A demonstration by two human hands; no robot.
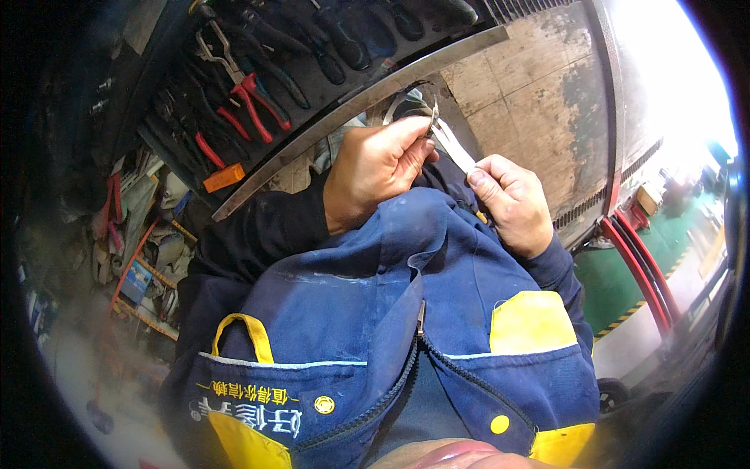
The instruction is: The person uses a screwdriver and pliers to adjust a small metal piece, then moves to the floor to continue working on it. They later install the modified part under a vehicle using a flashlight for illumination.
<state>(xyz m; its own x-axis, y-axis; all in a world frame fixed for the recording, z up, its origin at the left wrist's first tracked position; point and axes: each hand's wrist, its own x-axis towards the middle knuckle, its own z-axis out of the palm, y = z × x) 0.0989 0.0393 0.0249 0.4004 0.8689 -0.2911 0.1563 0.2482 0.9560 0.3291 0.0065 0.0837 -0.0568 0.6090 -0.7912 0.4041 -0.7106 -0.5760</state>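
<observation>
- Jacket [344,289]: dark blue with yellow patches; it fills the lower middle, its zip partly undone and its dark sleeves reaching toward the hands.
- Tan surface [539,94]: tiled, worn in dark patches, bounded on the right by a dark rail [612,102].
- Tray [319,105]: black, at the upper left, with a bare metal strip along the edge nearest the person. The 2 hands work off this edge, outside the tray.
- Left hand [379,164]: fingers curled, thumb and forefinger closed in a pinch on a small dark piece.
- Right hand [512,202]: thumb laid over bent fingers, closed on the lower end of a blade.
- Dark handles [344,37]: a row of them along the tray's far side, running toward its right end.
- Red pliers [251,102]: toward the tray's left part, handles pointing at the metal edge; more red handles lie just beside them.
- Blade [455,146]: pale, slim, slanting between the hands; its lower end sits under the right thumb, its upper end beside the left fingertips. Whether it touches them I cannot tell.
- Orange block [224,178]: at the tray's near left corner.
- Dark piece [433,119]: juts up past the left thumb and forefinger; its exact form is unclear.
</observation>
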